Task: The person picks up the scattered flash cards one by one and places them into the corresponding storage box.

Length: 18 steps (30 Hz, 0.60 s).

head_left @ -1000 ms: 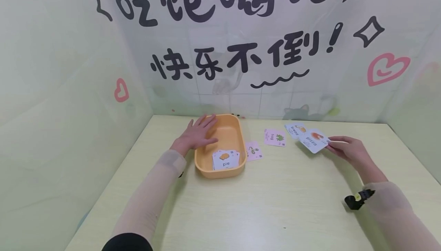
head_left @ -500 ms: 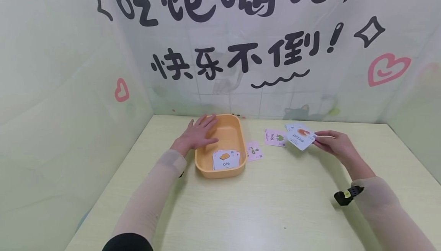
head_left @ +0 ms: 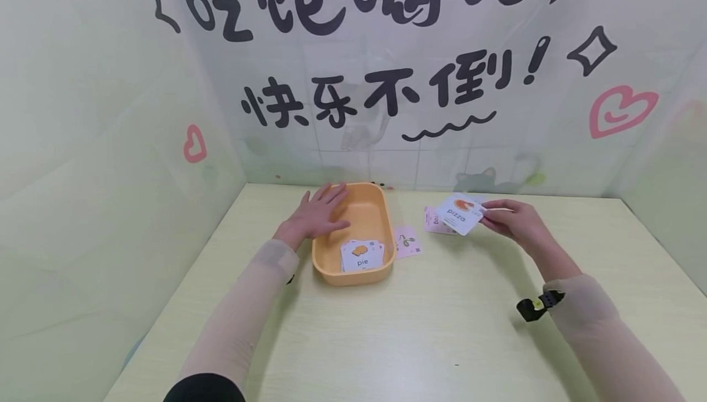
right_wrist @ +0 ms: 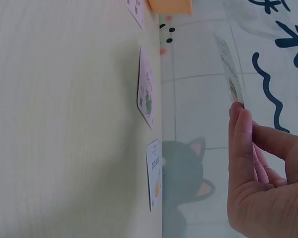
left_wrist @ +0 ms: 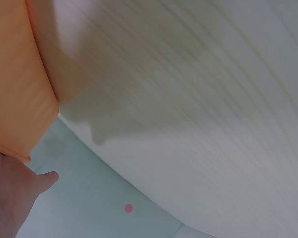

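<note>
My right hand (head_left: 515, 223) pinches the pizza card (head_left: 461, 213) by its right edge. In the right wrist view that card (right_wrist: 230, 72) is held up off the table between thumb and fingers. It overlaps the pink frog card (head_left: 435, 220) in the head view and mostly covers the bread card, which shows whole as a bread card (right_wrist: 154, 173) in the right wrist view. My left hand (head_left: 313, 216) rests with spread fingers on the left rim of the orange tray (head_left: 364, 212). Inside the tray's near end lies a small stack of cards topped by the pie card (head_left: 362, 256).
A pink card with a green picture (head_left: 407, 242) lies against the tray's right side, partly tucked under its edge. The pale wooden table (head_left: 397, 334) ends at a printed curtain (head_left: 342, 132) behind the tray.
My right hand has carried the pizza card leftward, from over the bread card to over the frog card. The left hand and the tray have stayed in place.
</note>
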Each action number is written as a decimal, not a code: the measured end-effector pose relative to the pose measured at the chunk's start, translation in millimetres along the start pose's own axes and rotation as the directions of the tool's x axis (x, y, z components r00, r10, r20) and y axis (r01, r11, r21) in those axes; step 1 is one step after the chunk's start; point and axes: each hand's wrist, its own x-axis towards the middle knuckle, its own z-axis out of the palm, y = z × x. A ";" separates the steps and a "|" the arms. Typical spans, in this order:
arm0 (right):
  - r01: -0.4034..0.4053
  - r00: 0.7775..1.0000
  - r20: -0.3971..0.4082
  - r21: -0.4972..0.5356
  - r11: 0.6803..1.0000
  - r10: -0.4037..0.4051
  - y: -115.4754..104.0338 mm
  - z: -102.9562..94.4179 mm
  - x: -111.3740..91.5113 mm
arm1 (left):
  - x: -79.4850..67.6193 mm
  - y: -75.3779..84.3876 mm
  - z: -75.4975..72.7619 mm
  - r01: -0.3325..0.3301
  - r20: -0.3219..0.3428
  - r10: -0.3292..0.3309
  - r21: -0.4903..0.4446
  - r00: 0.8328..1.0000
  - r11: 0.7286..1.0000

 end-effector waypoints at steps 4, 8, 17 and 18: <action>0.018 1.000 0.006 -0.002 1.000 -0.018 -4.6 10.2 4.1 | 0.8 -1.7 1.9 0.001 -0.001 -0.001 -0.003 1.000 1.000; 0.028 1.000 0.005 -0.036 0.999 -0.028 -10.1 22.3 5.2 | 0.6 -1.9 2.5 0.000 -0.002 0.000 -0.011 1.000 1.000; 0.056 0.998 0.035 -0.139 0.989 -0.052 -19.3 53.1 5.1 | 0.9 -0.6 1.0 0.004 0.002 -0.004 -0.009 1.000 1.000; 0.057 0.998 0.038 -0.149 0.987 -0.052 -19.7 56.4 5.5 | 1.1 -0.4 0.9 0.005 0.002 -0.005 -0.008 1.000 1.000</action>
